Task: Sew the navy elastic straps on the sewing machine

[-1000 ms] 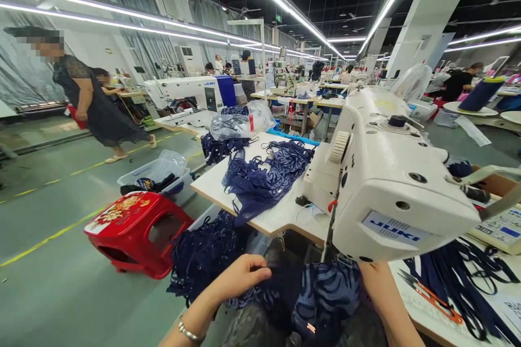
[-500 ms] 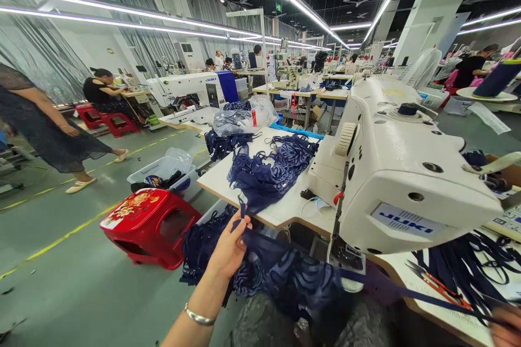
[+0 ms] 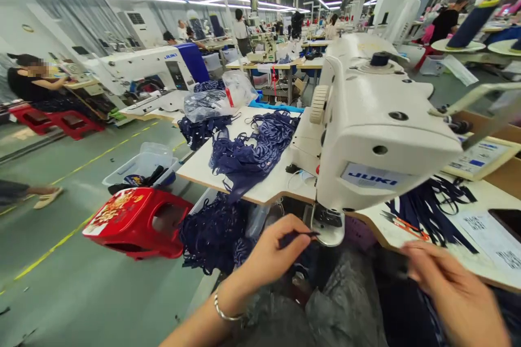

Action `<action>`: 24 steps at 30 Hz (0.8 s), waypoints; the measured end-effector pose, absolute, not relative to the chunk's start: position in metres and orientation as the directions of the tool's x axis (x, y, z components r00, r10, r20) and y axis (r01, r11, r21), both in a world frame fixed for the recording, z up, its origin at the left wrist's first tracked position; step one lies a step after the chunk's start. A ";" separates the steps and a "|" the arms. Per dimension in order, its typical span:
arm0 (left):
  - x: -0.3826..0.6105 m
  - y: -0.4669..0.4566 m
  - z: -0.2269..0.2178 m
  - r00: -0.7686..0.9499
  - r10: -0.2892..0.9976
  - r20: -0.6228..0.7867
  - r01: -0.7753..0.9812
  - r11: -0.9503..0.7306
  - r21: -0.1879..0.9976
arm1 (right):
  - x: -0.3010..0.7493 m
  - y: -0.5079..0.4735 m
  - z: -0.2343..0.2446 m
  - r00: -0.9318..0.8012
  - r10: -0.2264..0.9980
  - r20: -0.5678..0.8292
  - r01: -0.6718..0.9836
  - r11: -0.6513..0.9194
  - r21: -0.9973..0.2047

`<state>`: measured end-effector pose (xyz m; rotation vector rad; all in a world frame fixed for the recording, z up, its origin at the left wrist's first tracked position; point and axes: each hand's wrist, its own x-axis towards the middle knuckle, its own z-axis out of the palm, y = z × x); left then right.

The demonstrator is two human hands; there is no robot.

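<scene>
My left hand point(image 3: 277, 246) is closed in a pinch on a thin navy strap point(image 3: 313, 234), right beside the small work plate point(image 3: 330, 236) of a white JUKI sewing machine point(image 3: 374, 119). To the right, my right hand point(image 3: 451, 287) is slightly smeared by motion. Its thumb and fingers are pressed together on dark navy fabric point(image 3: 393, 264), which hangs over my lap and is blurred. Orange-handled thread snips point(image 3: 407, 227) lie on the table beyond that hand, next to a bundle of navy straps point(image 3: 437, 206).
Navy lace garments point(image 3: 252, 157) are heaped on the white tabletop point(image 3: 203, 171), and more fill a bin point(image 3: 211, 233) below. A red stool point(image 3: 138, 222) and a clear tub point(image 3: 142, 168) stand on the left. A phone point(image 3: 507, 225) lies at the right. Co-workers sit farther back.
My left hand has moved right, from the bin side to the machine's work plate. My right hand has come inward from the right edge. The stretched garment and strap have dropped from view between them.
</scene>
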<state>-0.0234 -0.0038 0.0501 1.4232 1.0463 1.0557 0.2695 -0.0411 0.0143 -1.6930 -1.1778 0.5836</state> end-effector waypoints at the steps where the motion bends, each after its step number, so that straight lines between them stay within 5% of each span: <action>1: -0.011 -0.007 0.050 0.327 0.938 0.112 0.123 -0.160 0.980 | 0.256 -0.041 0.013 0.293 0.952 0.085 0.441 -0.055 -0.896; 5: 0.021 -0.012 0.039 0.366 0.925 0.106 0.230 -0.200 0.952 | 0.212 -0.040 0.015 0.021 0.999 0.025 0.387 0.015 -0.922; 13: 0.028 -0.010 0.034 0.410 0.912 0.016 0.340 -0.169 0.925 | 0.203 -0.043 0.024 -0.035 0.993 0.113 0.495 0.116 -0.861; 18: 0.028 -0.014 0.026 0.380 0.913 0.149 0.469 -0.329 0.819 | 0.199 -0.047 0.024 -0.063 0.989 0.132 0.463 0.147 -0.874; 24: 0.020 -0.017 0.025 0.516 0.832 0.202 0.471 -0.473 0.745 | 0.199 -0.048 0.023 -0.151 0.979 -0.139 0.214 -0.105 -0.971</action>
